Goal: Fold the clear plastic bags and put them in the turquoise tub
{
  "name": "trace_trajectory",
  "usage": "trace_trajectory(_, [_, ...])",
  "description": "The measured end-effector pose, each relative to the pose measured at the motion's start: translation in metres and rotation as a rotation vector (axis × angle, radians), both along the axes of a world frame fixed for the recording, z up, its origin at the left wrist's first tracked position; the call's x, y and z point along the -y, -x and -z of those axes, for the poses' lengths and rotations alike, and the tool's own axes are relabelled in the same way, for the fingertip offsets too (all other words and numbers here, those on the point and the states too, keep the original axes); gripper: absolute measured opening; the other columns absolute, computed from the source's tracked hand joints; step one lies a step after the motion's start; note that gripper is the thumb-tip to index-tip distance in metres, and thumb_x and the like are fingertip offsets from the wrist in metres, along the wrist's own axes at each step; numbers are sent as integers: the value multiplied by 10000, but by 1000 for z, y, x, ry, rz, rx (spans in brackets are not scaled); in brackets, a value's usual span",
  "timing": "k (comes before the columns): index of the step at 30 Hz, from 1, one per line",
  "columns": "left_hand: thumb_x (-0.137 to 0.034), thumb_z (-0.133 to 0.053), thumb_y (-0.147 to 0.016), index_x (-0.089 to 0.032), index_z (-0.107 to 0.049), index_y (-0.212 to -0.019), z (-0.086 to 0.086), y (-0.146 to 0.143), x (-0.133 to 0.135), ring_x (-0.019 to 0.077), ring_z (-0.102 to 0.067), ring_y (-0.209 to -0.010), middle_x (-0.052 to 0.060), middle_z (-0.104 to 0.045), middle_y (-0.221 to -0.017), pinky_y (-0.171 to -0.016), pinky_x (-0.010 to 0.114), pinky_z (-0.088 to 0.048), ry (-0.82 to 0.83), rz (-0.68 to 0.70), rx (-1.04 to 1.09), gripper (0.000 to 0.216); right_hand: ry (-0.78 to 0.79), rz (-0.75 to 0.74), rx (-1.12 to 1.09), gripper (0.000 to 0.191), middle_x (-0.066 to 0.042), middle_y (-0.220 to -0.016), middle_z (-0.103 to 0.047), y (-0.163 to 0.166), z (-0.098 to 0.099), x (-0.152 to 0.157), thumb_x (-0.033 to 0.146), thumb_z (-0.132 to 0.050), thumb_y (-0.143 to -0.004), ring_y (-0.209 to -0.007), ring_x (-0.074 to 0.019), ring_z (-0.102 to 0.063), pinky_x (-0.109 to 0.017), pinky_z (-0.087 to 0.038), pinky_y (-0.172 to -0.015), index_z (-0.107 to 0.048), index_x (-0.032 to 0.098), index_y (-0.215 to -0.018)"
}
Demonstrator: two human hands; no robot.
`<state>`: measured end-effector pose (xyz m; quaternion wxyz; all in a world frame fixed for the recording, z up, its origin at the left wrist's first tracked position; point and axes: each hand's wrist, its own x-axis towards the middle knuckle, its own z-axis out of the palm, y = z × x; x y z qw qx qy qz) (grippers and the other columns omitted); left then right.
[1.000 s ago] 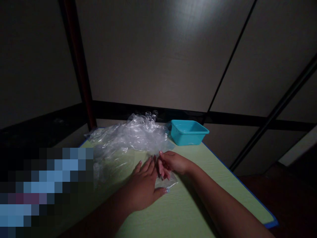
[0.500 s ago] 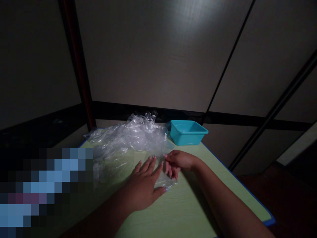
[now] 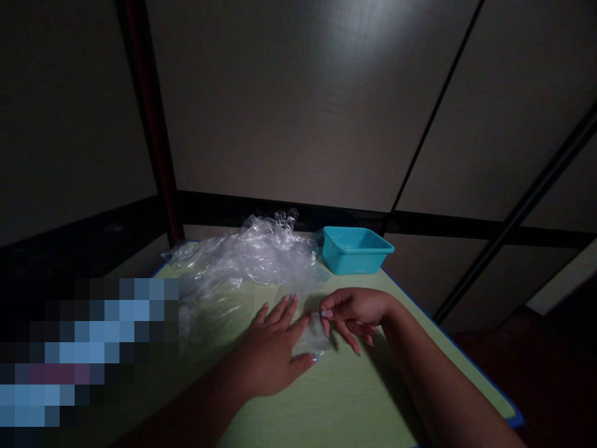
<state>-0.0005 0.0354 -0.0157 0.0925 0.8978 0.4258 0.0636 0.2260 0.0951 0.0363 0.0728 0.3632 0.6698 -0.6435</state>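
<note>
My left hand (image 3: 275, 348) lies flat with its fingers spread, pressing a clear plastic bag (image 3: 317, 336) against the table. Just right of it, my right hand (image 3: 352, 314) has thumb and forefinger pinched together at the bag's edge, while its other fingers hang loosely apart. Between the two hands the thin film is stretched flat. Beyond my fingertips a crumpled heap of clear plastic (image 3: 261, 249) spreads over the far left of the table; whether it joins the piece under my hand is hard to see.
A turquoise plastic basin (image 3: 357, 258) stands at the far right of the table. The pale green tabletop (image 3: 298, 417) has a blue edge. Dark panels (image 3: 298, 112) rise close behind it. Something blurred out lies at the left.
My right hand has shifted a little to the right, and its lower fingers have opened out. The film between the hands looks flatter. My left hand stays on the plastic.
</note>
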Motion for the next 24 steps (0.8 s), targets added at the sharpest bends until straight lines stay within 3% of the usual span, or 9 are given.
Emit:
trace_trajectory(7, [-620, -339, -882, -301, -135, -1460, 1, 0, 0, 280, 23, -1390, 80, -17, -1518, -1080, 565, -95, -7, -4, -6, 691, 30, -158, 154, 252, 19, -455, -624, 20, 6, 7, 229, -324, -932, -191, -76, -307, -173, -331, -236, -547, 149, -845])
trace_trajectory(16, [-595, -361, -890, -306, -126, -1459, 0, 1, 2, 290, 21, -1389, 73, -16, -1520, -1081, 564, -96, -5, 0, 8, 680, -90, -102, 246, 328, 18, -450, -623, 2, 7, -1, 320, -392, -916, -228, -64, -365, -167, -337, -275, -588, 129, -734])
trace_trajectory(24, [-575, -427, -873, -312, -73, -1463, -2, 2, 3, 297, 40, -1389, 71, 16, -1526, -1080, 554, -124, -35, 3, 28, 737, -135, -88, 291, 289, 30, -414, -594, 3, 3, 2, 257, -408, -891, -231, -69, -401, -163, -326, -278, -598, 122, -719])
